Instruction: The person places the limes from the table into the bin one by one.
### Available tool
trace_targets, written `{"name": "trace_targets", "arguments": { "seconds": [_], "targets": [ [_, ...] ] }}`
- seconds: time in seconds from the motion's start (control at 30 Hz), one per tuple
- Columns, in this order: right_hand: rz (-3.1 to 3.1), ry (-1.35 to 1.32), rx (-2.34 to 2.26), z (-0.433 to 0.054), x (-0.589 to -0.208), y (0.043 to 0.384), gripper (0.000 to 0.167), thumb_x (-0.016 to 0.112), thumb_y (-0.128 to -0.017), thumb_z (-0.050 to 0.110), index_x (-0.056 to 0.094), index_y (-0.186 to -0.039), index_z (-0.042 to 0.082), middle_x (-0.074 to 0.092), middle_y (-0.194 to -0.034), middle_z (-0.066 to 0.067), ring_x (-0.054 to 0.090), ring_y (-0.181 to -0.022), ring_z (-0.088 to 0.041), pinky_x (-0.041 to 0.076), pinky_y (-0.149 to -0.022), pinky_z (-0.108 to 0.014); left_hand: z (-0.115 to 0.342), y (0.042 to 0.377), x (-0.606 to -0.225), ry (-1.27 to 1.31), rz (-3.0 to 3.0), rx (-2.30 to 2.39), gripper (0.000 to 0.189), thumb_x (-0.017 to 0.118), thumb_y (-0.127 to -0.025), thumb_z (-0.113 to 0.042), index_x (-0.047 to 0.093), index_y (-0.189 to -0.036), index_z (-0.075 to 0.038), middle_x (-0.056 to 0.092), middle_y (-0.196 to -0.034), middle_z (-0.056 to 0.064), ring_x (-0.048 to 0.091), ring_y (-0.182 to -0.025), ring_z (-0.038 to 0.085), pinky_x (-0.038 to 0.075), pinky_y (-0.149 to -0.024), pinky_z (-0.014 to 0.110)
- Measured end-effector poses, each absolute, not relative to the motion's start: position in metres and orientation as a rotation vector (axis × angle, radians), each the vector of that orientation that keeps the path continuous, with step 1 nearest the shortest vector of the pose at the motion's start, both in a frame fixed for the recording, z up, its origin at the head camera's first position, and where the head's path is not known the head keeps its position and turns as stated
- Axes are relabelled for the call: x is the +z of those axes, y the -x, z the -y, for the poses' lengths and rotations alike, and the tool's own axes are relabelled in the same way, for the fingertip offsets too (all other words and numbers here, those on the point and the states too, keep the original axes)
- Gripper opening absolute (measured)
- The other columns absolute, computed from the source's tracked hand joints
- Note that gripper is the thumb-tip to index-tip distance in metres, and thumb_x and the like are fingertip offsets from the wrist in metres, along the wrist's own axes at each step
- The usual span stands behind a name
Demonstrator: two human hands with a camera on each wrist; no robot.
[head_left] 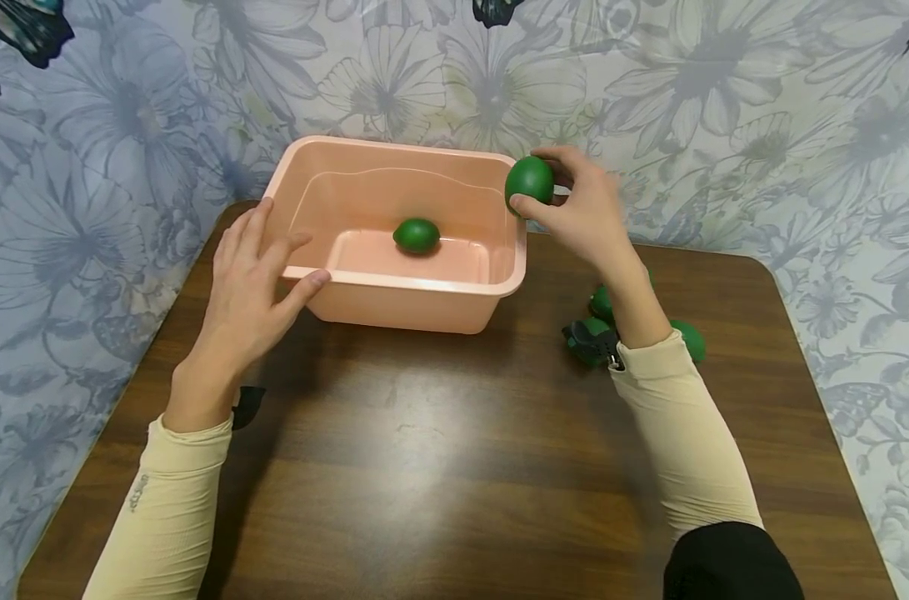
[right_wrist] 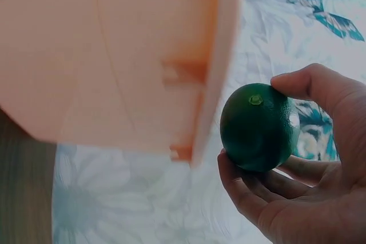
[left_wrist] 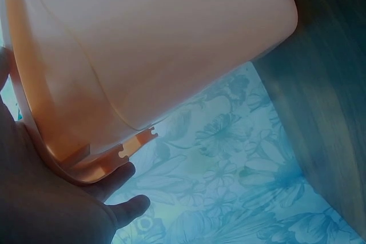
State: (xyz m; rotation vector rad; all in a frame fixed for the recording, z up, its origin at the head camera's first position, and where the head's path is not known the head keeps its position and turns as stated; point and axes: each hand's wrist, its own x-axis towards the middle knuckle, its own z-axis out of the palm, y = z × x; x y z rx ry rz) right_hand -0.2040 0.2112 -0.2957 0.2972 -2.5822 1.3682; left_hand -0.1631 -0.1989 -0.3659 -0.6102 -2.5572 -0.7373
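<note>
My right fingers (head_left: pixel 562 156) pinch a green fruit (head_left: pixel 530 181); left fingers (head_left: pixel 256 227) grip the pink tub (head_left: pixel 402 307); left sleeve print (head_left: pixel 138 492) unreadable

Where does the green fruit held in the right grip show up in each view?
Head: the held green fruit is right of centre in the upper part, in the right grip, by the bin's far right corner.
Left wrist: not visible.
Right wrist: right of centre, around mid-height.
Shared landmark: the pink bin, which shows in all three views.
</note>
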Motion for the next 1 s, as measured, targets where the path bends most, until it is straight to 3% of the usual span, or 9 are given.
{"name": "trace_targets", "arguments": {
  "seconds": [0.27, 0.43, 0.57, 0.8, 1.0],
  "targets": [
    [2.627, -0.335, 1.335, -0.188, -0.304, 0.209, 0.061, 0.081, -0.089, 0.022, 0.06, -0.145, 0.009, 0.069, -0.135, -0.009, 0.066, -0.124, -0.017, 0.058, -0.099, -0.033, 0.197, 0.162, -0.366, 0.605, 2.564, -0.742, 0.077, 0.051, -0.099, -0.073, 0.065, -0.138, -0.008, 0.03, -0.17, 0.022, 0.023, -0.157, 0.046, 0.012, -0.126, 0.067],
    [2.567, -0.349, 1.412, -0.188, -0.305, 0.208, 0.057, 0.079, -0.092, 0.016, 0.059, -0.144, 0.003, 0.066, -0.14, -0.014, 0.065, -0.128, -0.022, 0.055, -0.106, -0.035, 0.197, 0.163, -0.365, 0.604, 2.552, -0.735, 0.078, 0.05, -0.099, -0.074, 0.066, -0.137, -0.007, 0.03, -0.17, 0.022, 0.024, -0.156, 0.046, 0.013, -0.125, 0.068],
    [2.521, -0.326, 1.457, -0.194, -0.308, 0.207, 0.052, 0.077, -0.094, 0.012, 0.06, -0.141, -0.001, 0.065, -0.141, -0.017, 0.065, -0.128, -0.025, 0.053, -0.109, -0.035, 0.198, 0.163, -0.365, 0.601, 2.551, -0.733, 0.078, 0.05, -0.099, -0.074, 0.066, -0.137, -0.007, 0.031, -0.17, 0.023, 0.025, -0.156, 0.047, 0.013, -0.125, 0.068],
    [2.518, -0.265, 1.427, -0.214, -0.316, 0.201, 0.047, 0.076, -0.095, 0.014, 0.063, -0.139, 0.003, 0.067, -0.14, -0.011, 0.066, -0.128, -0.021, 0.053, -0.107, -0.032, 0.198, 0.163, -0.365, 0.594, 2.557, -0.737, 0.079, 0.05, -0.099, -0.074, 0.066, -0.137, -0.007, 0.03, -0.17, 0.023, 0.025, -0.156, 0.048, 0.012, -0.125, 0.067],
    [2.529, -0.234, 1.418, -0.234, -0.322, 0.193, 0.046, 0.074, -0.097, 0.016, 0.063, -0.14, 0.004, 0.066, -0.141, -0.011, 0.065, -0.13, -0.023, 0.053, -0.108, -0.038, 0.197, 0.163, -0.365, 0.595, 2.557, -0.736, 0.08, 0.05, -0.099, -0.075, 0.066, -0.138, -0.007, 0.03, -0.17, 0.022, 0.024, -0.156, 0.047, 0.012, -0.125, 0.068]
  ]
}}
